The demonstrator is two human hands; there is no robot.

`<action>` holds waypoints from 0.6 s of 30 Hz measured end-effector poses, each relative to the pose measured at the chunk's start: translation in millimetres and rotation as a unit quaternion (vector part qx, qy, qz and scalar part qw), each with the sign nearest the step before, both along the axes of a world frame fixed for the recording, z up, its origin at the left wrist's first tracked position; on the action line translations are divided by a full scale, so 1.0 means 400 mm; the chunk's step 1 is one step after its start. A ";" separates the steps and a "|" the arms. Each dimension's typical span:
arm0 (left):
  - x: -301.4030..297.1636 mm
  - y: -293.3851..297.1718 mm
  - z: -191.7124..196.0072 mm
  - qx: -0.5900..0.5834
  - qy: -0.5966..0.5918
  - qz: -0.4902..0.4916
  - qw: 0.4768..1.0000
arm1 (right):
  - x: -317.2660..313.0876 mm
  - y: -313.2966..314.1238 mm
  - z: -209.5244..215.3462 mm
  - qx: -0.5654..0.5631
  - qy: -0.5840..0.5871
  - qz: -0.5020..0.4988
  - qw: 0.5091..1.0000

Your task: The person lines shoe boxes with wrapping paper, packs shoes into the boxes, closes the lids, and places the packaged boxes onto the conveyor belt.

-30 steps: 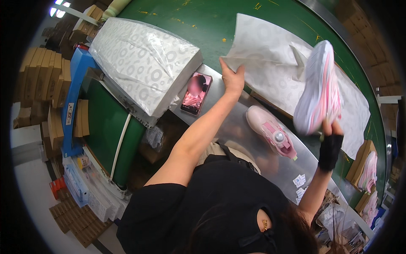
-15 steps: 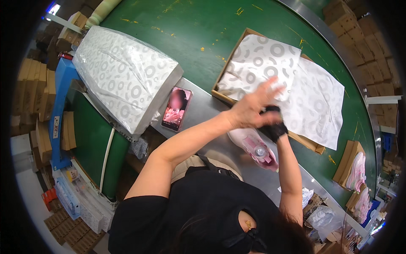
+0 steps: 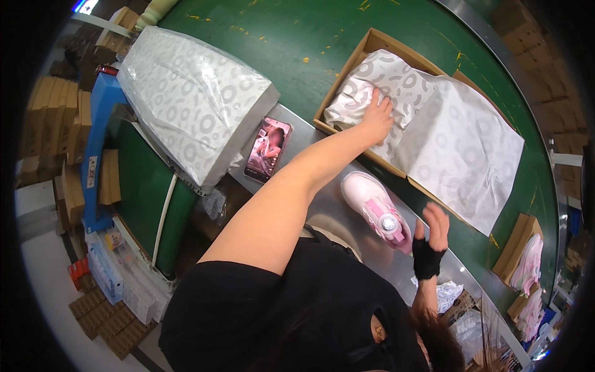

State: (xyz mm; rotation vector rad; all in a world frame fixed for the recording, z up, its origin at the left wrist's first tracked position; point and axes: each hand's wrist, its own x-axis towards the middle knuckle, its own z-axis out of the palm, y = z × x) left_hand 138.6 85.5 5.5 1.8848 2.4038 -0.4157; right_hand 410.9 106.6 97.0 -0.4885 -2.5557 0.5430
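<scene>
Left hand (image 3: pixel 377 123) spread on patterned paper (image 3: pixel 406 77) inside box (image 3: pixel 379 42); right hand (image 3: pixel 436 229), since drawn apart, open, empty beside box.

The roomiest passage lies over the green surface (image 3: pixel 304 37), between the open carton (image 3: pixel 351 65) and the bulky wrapped stack (image 3: pixel 192 102) on the left, and beyond the carton's far side. Nearer, the left forearm bars the metal ledge (image 3: pixel 308 135) between the phone (image 3: pixel 268 149) and the pink shoe (image 3: pixel 365 195). The left hand (image 3: pixel 377 121) blocks the carton's left part; patterned paper (image 3: pixel 465 152) covers its right. Only a narrow strip runs between shoe and carton, with the right hand (image 3: pixel 432 232) at its near end. Farther right, a box of shoes (image 3: pixel 508 248) obstructs the green surface.
</scene>
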 end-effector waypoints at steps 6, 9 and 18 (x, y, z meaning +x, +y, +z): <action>0.108 -0.087 0.088 0.426 -0.382 -0.008 0.821 | 0.241 0.023 -0.180 -0.528 -0.160 -0.266 0.791; 0.209 -0.225 0.121 0.409 -0.431 -0.122 0.795 | 0.261 -0.015 -0.232 -0.693 -0.114 -0.175 0.690; 0.186 -0.323 0.226 0.218 -0.758 0.153 0.595 | 0.021 -0.021 0.029 -0.708 0.007 -0.037 0.706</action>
